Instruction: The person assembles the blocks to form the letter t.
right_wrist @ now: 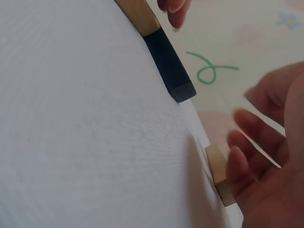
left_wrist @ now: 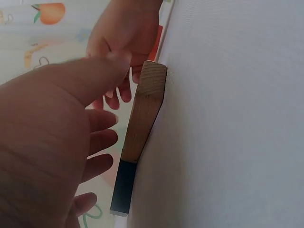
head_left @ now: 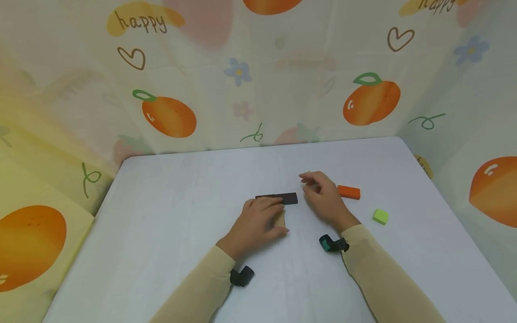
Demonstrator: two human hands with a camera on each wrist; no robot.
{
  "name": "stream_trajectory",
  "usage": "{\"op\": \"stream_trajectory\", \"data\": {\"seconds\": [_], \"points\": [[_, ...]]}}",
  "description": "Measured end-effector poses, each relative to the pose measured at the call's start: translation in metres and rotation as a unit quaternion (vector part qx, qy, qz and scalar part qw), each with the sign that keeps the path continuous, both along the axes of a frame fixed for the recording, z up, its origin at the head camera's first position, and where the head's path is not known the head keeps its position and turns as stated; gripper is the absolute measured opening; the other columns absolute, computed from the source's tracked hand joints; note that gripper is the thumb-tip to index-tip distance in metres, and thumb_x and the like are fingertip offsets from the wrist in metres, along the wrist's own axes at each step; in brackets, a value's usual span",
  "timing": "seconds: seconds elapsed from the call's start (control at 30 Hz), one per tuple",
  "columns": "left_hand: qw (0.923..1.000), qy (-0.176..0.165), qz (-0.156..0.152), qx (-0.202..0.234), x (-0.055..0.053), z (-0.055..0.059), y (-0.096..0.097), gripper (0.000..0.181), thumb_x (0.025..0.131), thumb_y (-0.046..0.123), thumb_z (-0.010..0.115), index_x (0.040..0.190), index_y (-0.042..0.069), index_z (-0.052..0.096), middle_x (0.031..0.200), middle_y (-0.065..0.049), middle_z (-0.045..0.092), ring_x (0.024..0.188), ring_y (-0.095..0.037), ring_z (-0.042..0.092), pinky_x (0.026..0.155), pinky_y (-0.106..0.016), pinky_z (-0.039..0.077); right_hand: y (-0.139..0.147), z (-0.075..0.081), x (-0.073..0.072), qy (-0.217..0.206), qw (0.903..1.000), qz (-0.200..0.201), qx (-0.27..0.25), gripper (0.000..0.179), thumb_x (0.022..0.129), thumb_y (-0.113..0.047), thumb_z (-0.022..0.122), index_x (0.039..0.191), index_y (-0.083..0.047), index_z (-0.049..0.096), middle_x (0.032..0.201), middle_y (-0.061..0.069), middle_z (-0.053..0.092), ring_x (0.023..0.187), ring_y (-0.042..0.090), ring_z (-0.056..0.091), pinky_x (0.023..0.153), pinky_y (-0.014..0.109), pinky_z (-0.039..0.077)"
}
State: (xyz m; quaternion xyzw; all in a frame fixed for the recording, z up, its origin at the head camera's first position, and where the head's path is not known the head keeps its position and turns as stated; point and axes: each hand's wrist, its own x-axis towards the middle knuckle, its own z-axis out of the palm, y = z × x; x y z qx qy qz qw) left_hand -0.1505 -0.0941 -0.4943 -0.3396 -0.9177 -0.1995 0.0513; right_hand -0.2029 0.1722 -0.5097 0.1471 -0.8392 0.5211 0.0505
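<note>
Your left hand (head_left: 255,220) is spread loosely over a wooden block (left_wrist: 142,118), fingers apart and gripping nothing; whether a fingertip brushes the wood, you can't tell. From the head view your fingers hide most of that block, while the left wrist view shows its length and its near end. A dark block (head_left: 289,198) meets its far end, partly covered by your fingertips from above; the right wrist view shows its free end.

Your right hand (head_left: 326,199) is relaxed, fingers slightly bent and unclenched, beside a pale block (right_wrist: 219,173). Only the right wrist view shows this block clearly, and your fingers cover part of it, so contact is unclear.

Farther right on the table (head_left: 181,224), the orange block (head_left: 349,192) is partly behind your right hand, just a sliver in the left wrist view. The lime block (head_left: 380,216) appears only from the head.
</note>
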Motion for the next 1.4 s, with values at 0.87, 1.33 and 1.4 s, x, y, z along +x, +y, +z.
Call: {"op": "stream_trajectory", "data": {"seconds": [0.87, 1.33, 1.4], "points": [[0.9986, -0.024, -0.009, -0.046, 0.000, -0.006, -0.002, 0.088, 0.092, 0.068, 0.079, 0.157, 0.012, 0.060, 0.169, 0.001, 0.045, 0.154, -0.021, 0.040, 0.121, -0.056, 0.029, 0.004, -0.002, -0.006, -0.059, 0.9925, -0.066, 0.085, 0.065, 0.100, -0.015, 0.070, 0.162, -0.009, 0.051, 0.164, 0.017, 0.040, 0.111, 0.030, 0.055, 0.093, 0.045, 0.049], [0.9994, -0.026, 0.007, -0.024, -0.001, -0.005, -0.003, 0.074, 0.105, 0.062, 0.065, 0.158, 0.011, 0.059, 0.168, 0.001, 0.047, 0.155, -0.020, 0.039, 0.122, -0.055, 0.028, 0.010, -0.002, -0.010, -0.089, 0.9899, -0.060, 0.092, 0.068, 0.102, -0.015, 0.075, 0.162, 0.001, 0.047, 0.155, 0.021, 0.040, 0.125, 0.035, 0.055, 0.104, 0.049, 0.052], [0.9995, -0.022, 0.008, -0.022, -0.001, -0.005, -0.002, 0.070, 0.107, 0.058, 0.064, 0.158, 0.010, 0.059, 0.168, 0.001, 0.047, 0.155, -0.019, 0.039, 0.123, -0.053, 0.028, 0.010, -0.001, -0.010, -0.087, 0.9902, -0.059, 0.092, 0.065, 0.103, -0.014, 0.075, 0.160, 0.002, 0.048, 0.156, 0.021, 0.041, 0.133, 0.036, 0.053, 0.111, 0.051, 0.050]]}}
